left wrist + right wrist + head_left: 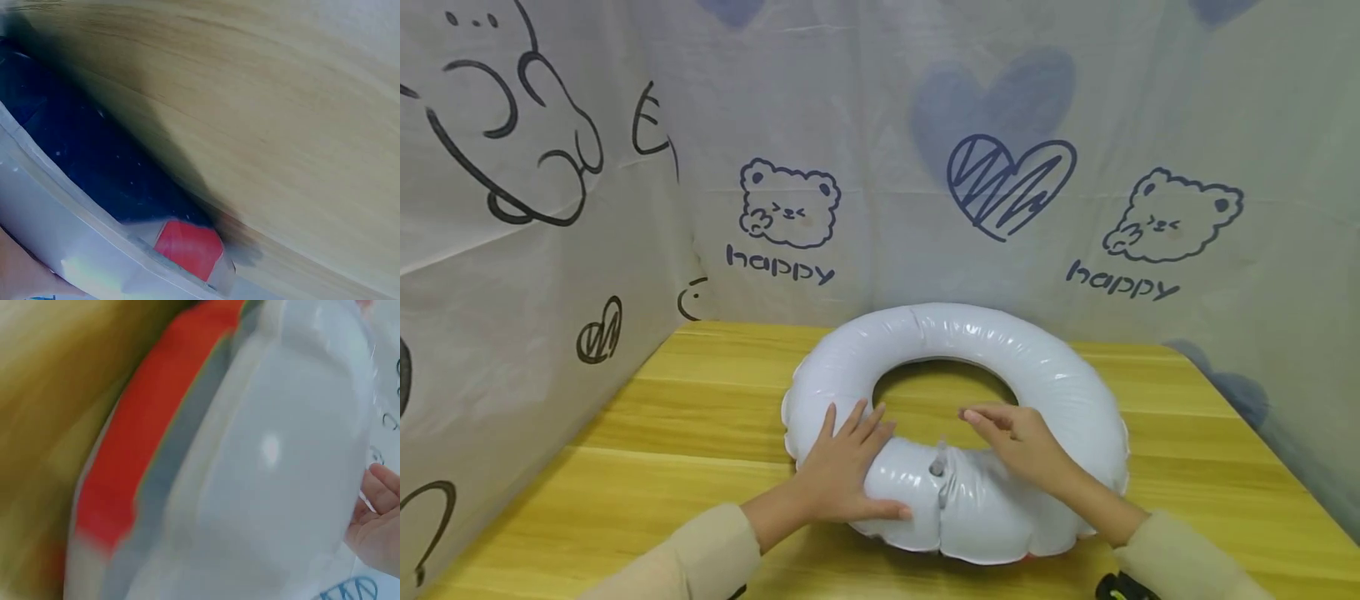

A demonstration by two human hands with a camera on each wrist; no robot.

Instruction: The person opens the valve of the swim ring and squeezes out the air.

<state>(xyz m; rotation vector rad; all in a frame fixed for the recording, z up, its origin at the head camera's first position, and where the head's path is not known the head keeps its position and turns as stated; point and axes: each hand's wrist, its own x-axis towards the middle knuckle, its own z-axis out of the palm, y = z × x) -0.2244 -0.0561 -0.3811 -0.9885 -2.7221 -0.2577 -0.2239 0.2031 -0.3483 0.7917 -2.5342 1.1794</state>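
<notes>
A white inflatable swim ring [1067, 387] lies on the wooden table, with a small clear valve [937, 468] on its near side beside a puckered seam. My left hand [850, 471] rests on the ring's near-left part, fingers spread and thumb pointing right. Above the near-right part, my right hand [1026, 442] has loosely bent fingers, thumb and forefinger close together, with nothing visible between them and apart from the valve. The right wrist view shows that hand [381, 528] beyond the ring's white side [275, 487]. Red and dark-blue patches show on the underside in the left wrist view.
The yellow wood-grain table [677, 433] extends around the ring. A white cloth [865, 167] with printed bears and hearts hangs behind and along the left. Near the right sleeve, a black object [1120, 587] shows at the bottom edge.
</notes>
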